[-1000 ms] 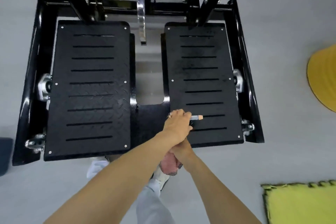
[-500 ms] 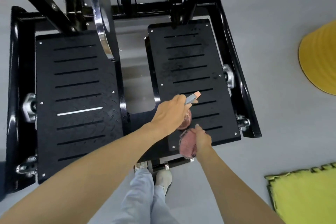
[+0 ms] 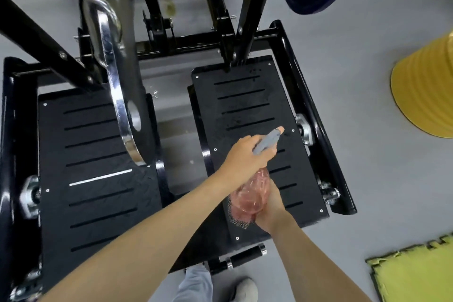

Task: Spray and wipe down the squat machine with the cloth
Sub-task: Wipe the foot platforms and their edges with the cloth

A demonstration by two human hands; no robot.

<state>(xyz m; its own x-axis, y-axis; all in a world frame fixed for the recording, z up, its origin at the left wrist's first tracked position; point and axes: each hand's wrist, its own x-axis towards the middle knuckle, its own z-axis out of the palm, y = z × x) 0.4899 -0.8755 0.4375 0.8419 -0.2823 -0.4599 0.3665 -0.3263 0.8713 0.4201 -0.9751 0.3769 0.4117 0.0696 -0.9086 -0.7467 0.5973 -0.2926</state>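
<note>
- Grey gym floor [image 3: 355, 76], yellow mat [image 3: 416, 274] at the near right; squat machine [image 3: 93, 203] fills the head view.
- Left hand [image 3: 245, 157], forearm crossing in from the left, is curled round the spray bottle [image 3: 267, 142]; its nozzle aims up-right over the right footplate [image 3: 247, 100].
- Right hand [image 3: 272, 206], just below and touching the bottle, grips the pink mesh cloth [image 3: 237, 217] low over that plate. It looks the nearer hand for wiping.

Grey floor [image 3: 362, 41] — bears squat machine [image 3: 257, 105], yellow ribbed object [image 3: 426, 86], foam mat [image 3: 416, 277].
</note>
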